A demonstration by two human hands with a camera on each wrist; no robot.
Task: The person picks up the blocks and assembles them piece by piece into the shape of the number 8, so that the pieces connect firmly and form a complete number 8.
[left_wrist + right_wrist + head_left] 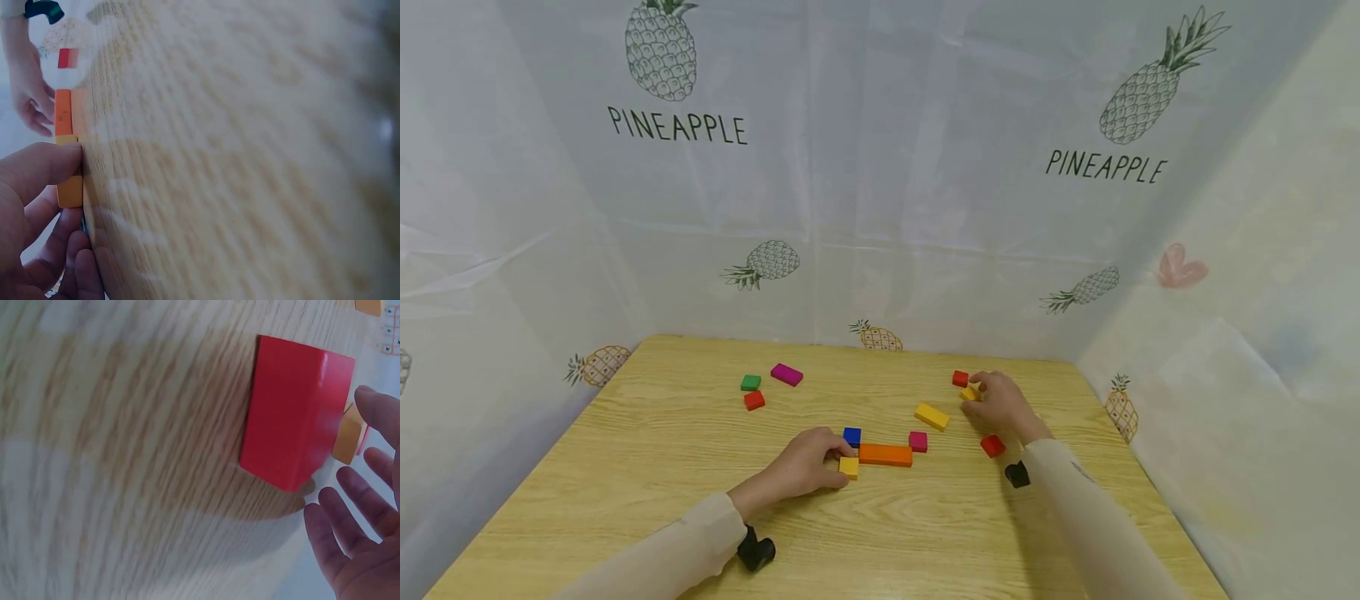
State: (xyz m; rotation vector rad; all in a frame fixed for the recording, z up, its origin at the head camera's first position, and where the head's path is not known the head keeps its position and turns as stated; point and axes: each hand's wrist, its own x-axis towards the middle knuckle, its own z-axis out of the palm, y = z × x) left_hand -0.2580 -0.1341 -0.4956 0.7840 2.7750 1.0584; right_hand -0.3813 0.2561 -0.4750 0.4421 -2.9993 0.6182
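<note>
My left hand (pixel 808 461) holds a small yellow block (pixel 848 467) between thumb and fingers at the left end of a long orange block (pixel 885 454). In the left wrist view the thumb (pixel 47 167) lies on that yellow block. A blue block (pixel 852 437) stands just behind it. Farther right, my right hand (pixel 1003 407) reaches over another small yellow block (pixel 969 393). In the right wrist view its thumb and fingers are spread apart, with the yellow block (pixel 349 436) beyond them. A red block (pixel 294 412) looms large beside this hand.
Near the right hand are a red block (pixel 960 378) behind and a red block (pixel 992 446) in front. A longer yellow block (pixel 932 417) and a pink block (pixel 918 442) lie mid-table. Green (pixel 750 382), red (pixel 755 401) and purple (pixel 787 374) blocks lie back left.
</note>
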